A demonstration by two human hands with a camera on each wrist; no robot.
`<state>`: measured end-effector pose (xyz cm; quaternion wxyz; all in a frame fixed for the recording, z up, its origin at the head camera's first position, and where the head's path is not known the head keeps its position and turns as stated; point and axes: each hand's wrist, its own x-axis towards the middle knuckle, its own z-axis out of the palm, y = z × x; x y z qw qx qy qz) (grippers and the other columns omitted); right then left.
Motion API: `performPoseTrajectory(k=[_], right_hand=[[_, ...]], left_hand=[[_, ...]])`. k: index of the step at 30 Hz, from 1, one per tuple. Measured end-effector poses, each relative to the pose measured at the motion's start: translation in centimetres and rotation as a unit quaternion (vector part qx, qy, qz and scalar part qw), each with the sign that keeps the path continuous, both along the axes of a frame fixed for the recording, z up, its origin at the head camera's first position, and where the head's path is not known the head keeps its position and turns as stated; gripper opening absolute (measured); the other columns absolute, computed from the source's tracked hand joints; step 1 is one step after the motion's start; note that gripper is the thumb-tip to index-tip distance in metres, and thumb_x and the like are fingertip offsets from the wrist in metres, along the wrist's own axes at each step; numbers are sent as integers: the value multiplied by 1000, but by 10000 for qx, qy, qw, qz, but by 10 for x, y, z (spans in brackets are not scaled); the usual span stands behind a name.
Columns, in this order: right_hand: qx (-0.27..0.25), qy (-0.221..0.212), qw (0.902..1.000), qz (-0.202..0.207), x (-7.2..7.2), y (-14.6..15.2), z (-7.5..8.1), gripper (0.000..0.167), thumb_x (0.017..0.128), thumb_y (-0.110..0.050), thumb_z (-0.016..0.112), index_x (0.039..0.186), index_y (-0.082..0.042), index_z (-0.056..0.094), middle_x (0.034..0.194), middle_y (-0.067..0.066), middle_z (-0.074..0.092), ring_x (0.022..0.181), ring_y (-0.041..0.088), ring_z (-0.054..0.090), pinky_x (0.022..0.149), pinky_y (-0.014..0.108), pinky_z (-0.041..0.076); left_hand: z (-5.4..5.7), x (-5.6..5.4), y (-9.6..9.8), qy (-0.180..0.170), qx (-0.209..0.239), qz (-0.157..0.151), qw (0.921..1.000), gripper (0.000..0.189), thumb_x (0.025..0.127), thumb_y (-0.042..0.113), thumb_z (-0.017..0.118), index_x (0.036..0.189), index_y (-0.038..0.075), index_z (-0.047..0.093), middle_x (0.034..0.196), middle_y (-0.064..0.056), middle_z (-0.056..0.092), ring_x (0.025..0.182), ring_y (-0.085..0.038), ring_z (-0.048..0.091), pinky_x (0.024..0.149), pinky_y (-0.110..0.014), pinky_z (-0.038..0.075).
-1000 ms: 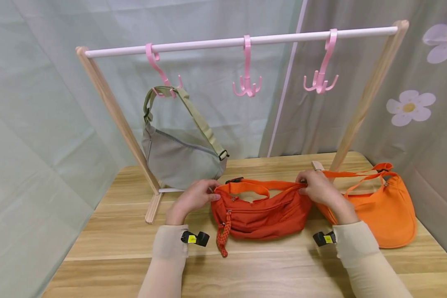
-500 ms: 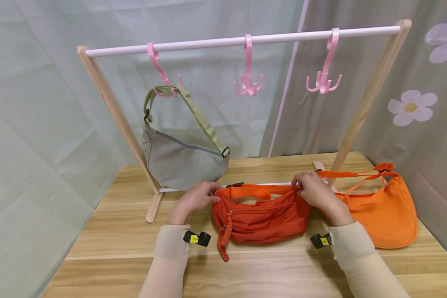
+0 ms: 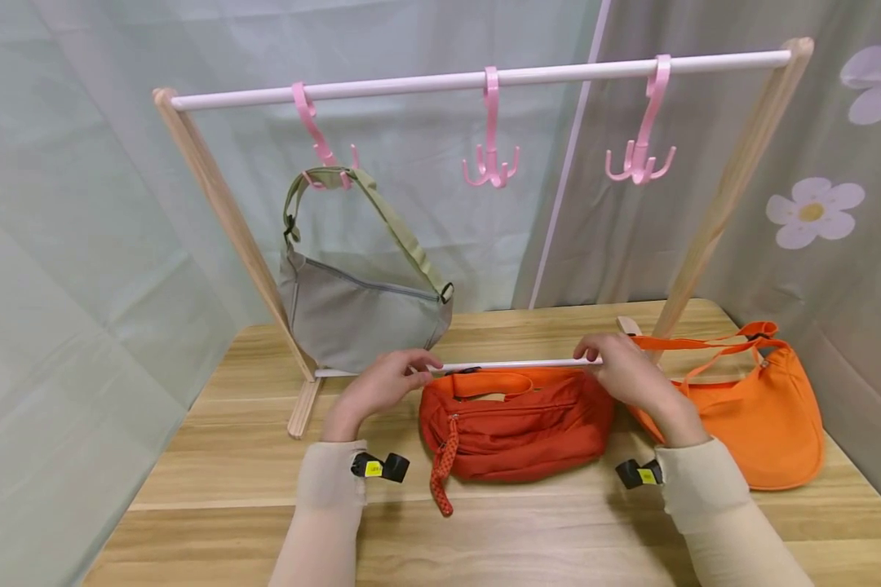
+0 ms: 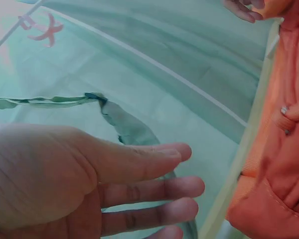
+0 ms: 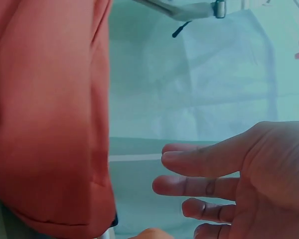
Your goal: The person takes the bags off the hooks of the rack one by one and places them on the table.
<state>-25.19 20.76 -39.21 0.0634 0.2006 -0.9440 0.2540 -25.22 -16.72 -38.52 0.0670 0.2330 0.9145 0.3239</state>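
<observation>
A red waist bag [image 3: 521, 432] with an orange strap [image 3: 495, 383] lies on the table in the head view, its braided zip pull [image 3: 446, 465] hanging toward the front. My left hand [image 3: 385, 383] hovers by the bag's upper left corner, fingers relaxed and holding nothing. In the left wrist view its fingers [image 4: 164, 189] stand apart from the red fabric. Over the bag's upper right corner is my right hand [image 3: 624, 375], loosely bent. The right wrist view shows its fingers [image 5: 194, 184] with a gap between them and the bag.
A grey shoulder bag [image 3: 367, 318] hangs by its strap from the left pink hook [image 3: 312, 130] on the white rail [image 3: 411, 86]. Two other pink hooks, the middle one [image 3: 491, 139] and the right one [image 3: 642, 130], carry nothing. An orange bag [image 3: 763, 424] lies at the right.
Both hands have let go of the red waist bag's corners and drawn slightly off it. The strap has sunk lower, so the stand's lower white bar shows behind it.
</observation>
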Motion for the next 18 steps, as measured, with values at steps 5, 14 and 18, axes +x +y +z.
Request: performPoseTrajectory(k=[5, 14, 18], right_hand=[[-71, 130, 9999, 59, 3, -2, 6, 18, 88, 9, 68, 101, -2, 74, 91, 10, 65, 91, 35, 60, 79, 48, 48], [-294, 265, 9992, 89, 7, -4, 13, 13, 93, 4, 68, 98, -5, 74, 88, 3, 68, 77, 20, 55, 71, 38, 45], [-347, 225, 9991, 71, 9, -6, 16, 12, 96, 2, 66, 99, -6, 74, 90, 4, 69, 73, 17, 52, 67, 35, 45]], left_hand=[[7, 2, -2, 36, 431, -77, 9990, 24, 106, 10, 59, 127, 7, 71, 115, -12, 73, 99, -23, 68, 85, -40, 56], [12, 4, -1, 298, 966, 19, 9949, 21, 106, 11, 60, 123, 7, 71, 105, -8, 74, 94, -24, 68, 79, -36, 55], [14, 3, -1, 410, 1183, 121, 9921, 19, 106, 8, 58, 120, 7, 71, 98, -4, 72, 89, -26, 68, 75, -35, 55]])
